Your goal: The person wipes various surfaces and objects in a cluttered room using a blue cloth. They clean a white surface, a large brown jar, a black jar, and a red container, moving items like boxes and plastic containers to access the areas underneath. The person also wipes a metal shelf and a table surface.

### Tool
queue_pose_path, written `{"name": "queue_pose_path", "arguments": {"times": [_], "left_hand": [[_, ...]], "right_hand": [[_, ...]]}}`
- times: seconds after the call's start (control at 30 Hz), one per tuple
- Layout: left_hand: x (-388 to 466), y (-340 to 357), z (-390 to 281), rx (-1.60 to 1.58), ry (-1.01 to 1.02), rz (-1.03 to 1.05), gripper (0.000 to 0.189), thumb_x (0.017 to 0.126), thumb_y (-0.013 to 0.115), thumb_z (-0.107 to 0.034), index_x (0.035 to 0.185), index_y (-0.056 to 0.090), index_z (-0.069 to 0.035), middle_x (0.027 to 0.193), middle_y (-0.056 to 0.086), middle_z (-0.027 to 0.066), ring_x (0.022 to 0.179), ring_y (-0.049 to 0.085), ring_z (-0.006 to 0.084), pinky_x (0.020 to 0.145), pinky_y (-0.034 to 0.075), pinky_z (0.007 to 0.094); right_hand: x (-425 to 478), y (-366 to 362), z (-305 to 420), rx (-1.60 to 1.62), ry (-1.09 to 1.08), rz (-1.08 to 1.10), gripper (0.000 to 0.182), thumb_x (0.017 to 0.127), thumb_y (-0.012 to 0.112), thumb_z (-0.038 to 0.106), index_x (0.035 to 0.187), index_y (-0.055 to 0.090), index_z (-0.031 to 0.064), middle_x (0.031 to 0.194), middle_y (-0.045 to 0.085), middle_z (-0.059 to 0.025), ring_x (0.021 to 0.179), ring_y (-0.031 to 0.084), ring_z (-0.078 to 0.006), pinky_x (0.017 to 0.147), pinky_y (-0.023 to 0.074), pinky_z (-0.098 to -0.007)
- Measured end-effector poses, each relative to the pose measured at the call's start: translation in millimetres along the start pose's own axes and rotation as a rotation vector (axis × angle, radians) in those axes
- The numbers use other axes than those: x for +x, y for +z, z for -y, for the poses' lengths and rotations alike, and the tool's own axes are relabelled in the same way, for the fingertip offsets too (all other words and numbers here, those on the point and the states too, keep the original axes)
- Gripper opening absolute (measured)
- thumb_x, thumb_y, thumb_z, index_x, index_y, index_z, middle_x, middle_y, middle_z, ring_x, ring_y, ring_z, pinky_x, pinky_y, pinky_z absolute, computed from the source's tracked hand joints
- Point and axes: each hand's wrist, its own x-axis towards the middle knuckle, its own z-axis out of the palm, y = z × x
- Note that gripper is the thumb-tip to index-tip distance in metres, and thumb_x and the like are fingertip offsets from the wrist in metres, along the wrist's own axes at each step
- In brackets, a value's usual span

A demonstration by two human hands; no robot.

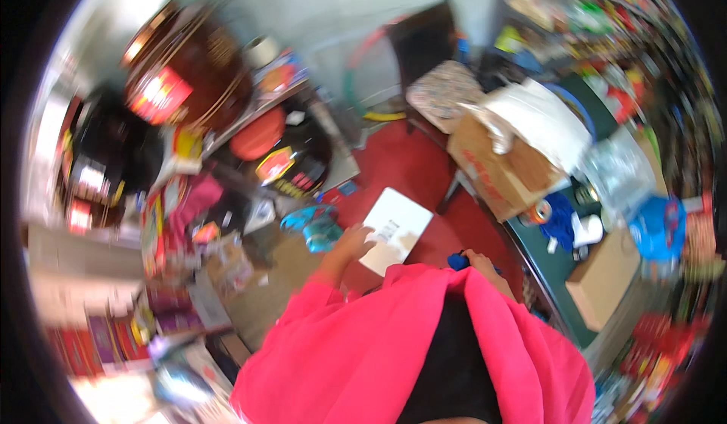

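My left hand (355, 242) is at the left edge of a flat white box or panel (399, 219), its fingers over the edge and seemingly gripping it. Small dark printing marks the white face, and its lower end looks tan. The red floor shows around it. Close to my body on the right, my right hand (483, 263) is closed around a small blue object (458, 261), partly hidden by the fingers. Just left of the white piece is a turquoise bundle (319, 234), perhaps wrapped cord or plastic.
A chair with a patterned cushion (443, 92) stands ahead. On the right, a green-topped table (545, 253) bears an open cardboard box (483, 168), a can (539, 213) and plastic bags. Large brown jars (187, 72) stand left, above a low shelf (255, 117). Crowded shelves (630, 43) line the far right.
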Motion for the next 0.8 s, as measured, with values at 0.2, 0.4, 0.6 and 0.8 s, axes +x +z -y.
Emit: {"name": "queue_pose_path", "arguments": {"times": [0.2, 0.4, 0.6, 0.8], "left_hand": [[55, 28, -22, -0.024, 0.132, 0.280, 0.047, 0.080, 0.067, -0.027, 0.117, 0.055, -0.001, 0.117, 0.055, 0.0235, 0.110, 0.051, 0.0391, 0.094, 0.042, 0.0422], [118, 34, -89, -0.018, 0.422, 0.506, 0.044, 0.082, 0.064, -0.019, 0.118, 0.052, 0.003, 0.117, 0.054, 0.0253, 0.110, 0.050, 0.0400, 0.095, 0.041, 0.0409], [159, 37, -161, 0.189, 0.677, 0.742, 0.044, 0.083, 0.063, -0.020, 0.119, 0.051, 0.003, 0.121, 0.052, 0.0246, 0.113, 0.049, 0.0391, 0.097, 0.039, 0.0409], [171, 81, -253, 0.259, 0.992, 0.881, 0.048, 0.083, 0.063, -0.024, 0.122, 0.050, 0.000, 0.125, 0.049, 0.0246, 0.116, 0.047, 0.0395, 0.097, 0.038, 0.0415]], "right_hand": [[-59, 55, -63, 0.012, 0.384, 0.023, 0.041, 0.072, 0.065, 0.028, 0.108, 0.056, 0.0103, 0.098, 0.064, -0.0188, 0.092, 0.061, -0.0393, 0.079, 0.0467, -0.0503], [-150, 91, -77, 0.227, 0.849, 0.024, 0.045, 0.072, 0.064, 0.018, 0.115, 0.053, 0.0103, 0.107, 0.063, -0.0173, 0.100, 0.060, -0.0338, 0.082, 0.0475, -0.0452], [-212, 182, -53, 0.595, 1.193, -0.244, 0.044, 0.072, 0.061, 0.015, 0.115, 0.054, 0.0070, 0.107, 0.062, -0.0192, 0.102, 0.060, -0.0345, 0.082, 0.0474, -0.0442], [-255, 260, -27, 0.835, 1.476, -0.520, 0.042, 0.073, 0.058, 0.013, 0.113, 0.054, 0.0030, 0.105, 0.062, -0.0225, 0.103, 0.058, -0.0369, 0.084, 0.0473, -0.0421]]}}
